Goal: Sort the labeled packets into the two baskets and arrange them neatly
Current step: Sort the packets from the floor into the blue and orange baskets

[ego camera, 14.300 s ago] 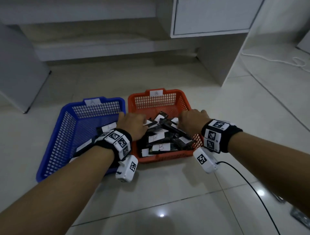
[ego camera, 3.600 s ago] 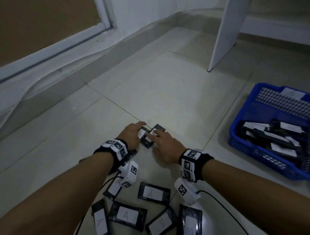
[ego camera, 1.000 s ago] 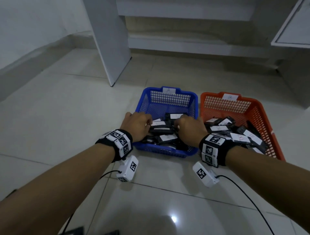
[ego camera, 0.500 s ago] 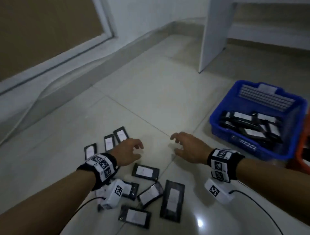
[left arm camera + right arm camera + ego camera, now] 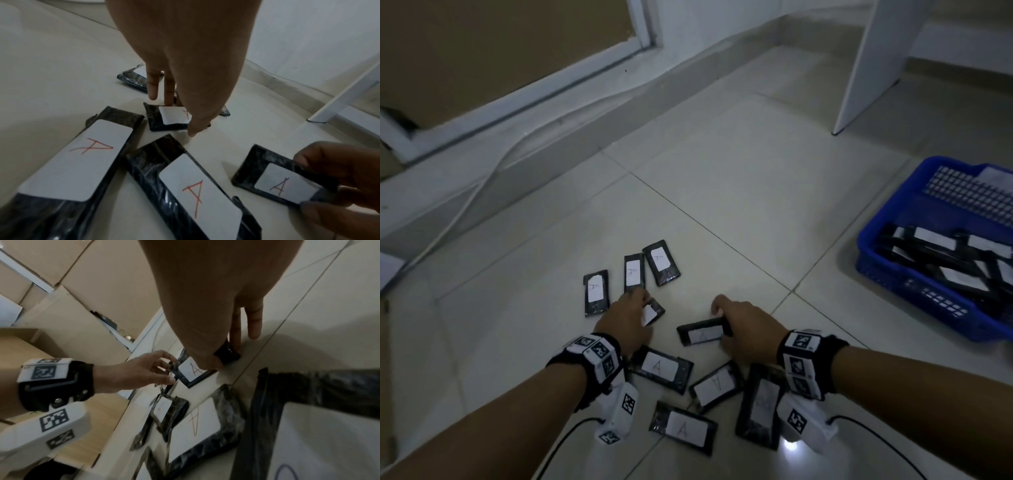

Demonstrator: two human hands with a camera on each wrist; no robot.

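Several black packets with white "A" labels lie on the tiled floor. Three sit in a rough row (image 5: 634, 274) farther out; others (image 5: 659, 368) are scattered near my wrists. My left hand (image 5: 643, 308) reaches down on a small packet (image 5: 172, 116), fingers at its far edge and thumb at its near edge. My right hand (image 5: 724, 327) pinches another "A" packet (image 5: 702, 334) by its end, with one edge raised off the floor (image 5: 283, 183). The blue basket (image 5: 876, 240) at the right holds several packets (image 5: 945, 260). The orange basket is out of view.
A white furniture panel (image 5: 866, 61) stands on the floor at the back right. A wall skirting with a white cable (image 5: 476, 192) runs along the left. Cardboard boxes (image 5: 92, 280) stand beyond it. Wrist camera cables trail near my forearms.
Half a second ago both hands hovered with fingers spread above the floor. Now they have dropped onto two packets and closed on them. The view has swung left, and the basket sits at the frame's edge.
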